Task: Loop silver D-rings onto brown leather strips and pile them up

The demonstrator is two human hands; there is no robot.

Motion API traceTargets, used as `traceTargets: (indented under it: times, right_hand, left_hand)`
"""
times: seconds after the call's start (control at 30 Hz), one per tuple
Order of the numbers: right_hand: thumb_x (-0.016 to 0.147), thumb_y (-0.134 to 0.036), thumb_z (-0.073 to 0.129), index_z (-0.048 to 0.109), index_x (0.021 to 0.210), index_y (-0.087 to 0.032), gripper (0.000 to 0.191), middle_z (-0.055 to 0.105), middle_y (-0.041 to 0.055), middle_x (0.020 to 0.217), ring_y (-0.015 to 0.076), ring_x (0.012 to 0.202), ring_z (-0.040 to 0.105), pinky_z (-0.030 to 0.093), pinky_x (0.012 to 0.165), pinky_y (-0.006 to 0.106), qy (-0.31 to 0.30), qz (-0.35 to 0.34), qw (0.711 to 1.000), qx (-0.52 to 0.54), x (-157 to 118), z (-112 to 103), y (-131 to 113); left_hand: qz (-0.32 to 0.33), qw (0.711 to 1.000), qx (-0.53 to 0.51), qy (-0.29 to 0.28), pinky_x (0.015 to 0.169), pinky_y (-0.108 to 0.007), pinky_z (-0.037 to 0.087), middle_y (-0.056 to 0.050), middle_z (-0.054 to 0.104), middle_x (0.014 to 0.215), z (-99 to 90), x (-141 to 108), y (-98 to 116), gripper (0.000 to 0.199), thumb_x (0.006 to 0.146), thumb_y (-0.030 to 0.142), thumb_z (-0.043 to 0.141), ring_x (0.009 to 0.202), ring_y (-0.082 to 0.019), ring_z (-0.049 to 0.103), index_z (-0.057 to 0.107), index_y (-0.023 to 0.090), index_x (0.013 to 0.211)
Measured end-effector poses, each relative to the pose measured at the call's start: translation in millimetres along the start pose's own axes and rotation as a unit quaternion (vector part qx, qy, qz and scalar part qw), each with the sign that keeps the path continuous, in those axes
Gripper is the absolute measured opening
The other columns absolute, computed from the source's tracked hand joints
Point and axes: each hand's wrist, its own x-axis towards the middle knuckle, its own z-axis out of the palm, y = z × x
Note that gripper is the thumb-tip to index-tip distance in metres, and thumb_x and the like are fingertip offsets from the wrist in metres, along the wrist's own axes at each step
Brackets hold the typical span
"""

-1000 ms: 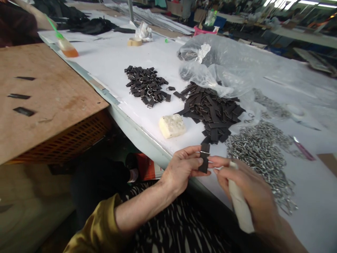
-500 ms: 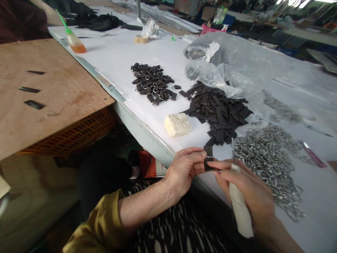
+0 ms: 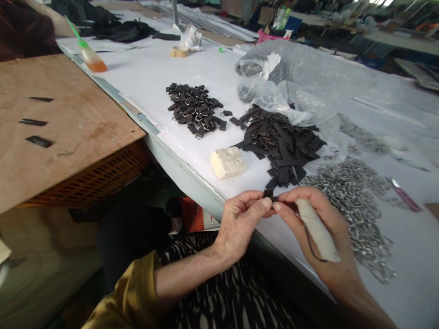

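Between the fingertips of both hands is a small dark leather strip (image 3: pixel 268 193), partly hidden by the fingers. My left hand (image 3: pixel 239 224) pinches it with thumb and forefinger. Also pinching the strip is my right hand (image 3: pixel 318 228), which has a tool with a pale wrapped handle (image 3: pixel 317 230) tucked against its palm; the tool's tip is hidden. Just beyond the hands lies a heap of dark strips (image 3: pixel 281 141). A pile of metal rings (image 3: pixel 363 205) spreads beside my right hand. Left of the strips sits a yellowish-white block (image 3: pixel 227 162).
Strips folded round rings form another pile (image 3: pixel 194 107). A clear plastic bag (image 3: pixel 308 68) lies behind. A purple-handled cutter (image 3: pixel 406 196) is at the right. A glue bottle (image 3: pixel 92 59) and tape roll (image 3: pixel 179 51) stand farther back. A wooden board (image 3: pixel 68 119) adjoins the table; another person's arm (image 3: pixel 61 20) shows.
The strip has been folded over between my fingertips. My right hand has turned and drawn its fingers in, tilting the tool handle. The view has shifted slightly.
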Motion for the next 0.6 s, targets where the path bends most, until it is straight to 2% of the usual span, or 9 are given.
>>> traceTargets:
  times: [0.1, 0.27, 0.4, 0.6]
  right_hand:
    - [0.083, -0.029, 0.057, 0.052, 0.086, -0.023, 0.008, 0.060, 0.0015, 0.080, 0.0158, 0.072, 0.058, 0.046, 0.057, 0.027, -0.009, -0.002, 1.000, 0.000, 1.7, 0.5, 0.9]
    - [0.079, -0.031, 0.062, 0.053, 0.088, -0.024, 0.014, 0.062, 0.0020, 0.087, 0.0160, 0.073, 0.059, 0.048, 0.059, 0.028, -0.003, 0.023, 1.000, 0.012, 3.9, -0.8, 5.5]
    - [0.079, -0.030, 0.063, 0.055, 0.089, -0.024, 0.014, 0.063, 0.0029, 0.093, 0.0174, 0.080, 0.061, 0.050, 0.059, 0.027, -0.009, 0.016, 0.999, 0.037, 5.9, -4.1, 4.9]
    - [0.079, -0.029, 0.063, 0.055, 0.087, -0.024, 0.013, 0.062, 0.0020, 0.089, 0.0164, 0.077, 0.060, 0.049, 0.058, 0.026, -0.006, 0.000, 0.999, 0.036, 6.7, -4.2, 0.5]
  left_hand:
    - [-0.005, 1.000, 0.012, -0.003, 0.069, -0.022, 0.043, 0.000, 0.063, 0.067, 1.5, 0.7, -0.1, 0.016, 0.068, 0.021, 0.072, 0.066, -0.010, 0.057, 0.065, 0.012, 0.080]
    - [0.013, 0.999, 0.036, 0.000, 0.067, -0.022, 0.041, 0.001, 0.059, 0.062, 3.7, 1.8, 1.1, 0.008, 0.072, 0.019, 0.066, 0.063, -0.009, 0.054, 0.065, 0.012, 0.075]
    - [0.029, 0.999, 0.043, 0.004, 0.064, -0.021, 0.040, 0.001, 0.060, 0.065, 4.0, 0.6, 3.8, 0.007, 0.072, 0.018, 0.066, 0.063, -0.009, 0.052, 0.065, 0.013, 0.075]
    - [0.041, 0.997, 0.064, -0.005, 0.070, -0.024, 0.044, -0.001, 0.062, 0.070, 2.6, -1.2, 2.4, 0.007, 0.074, 0.017, 0.063, 0.069, -0.012, 0.055, 0.066, 0.013, 0.078]
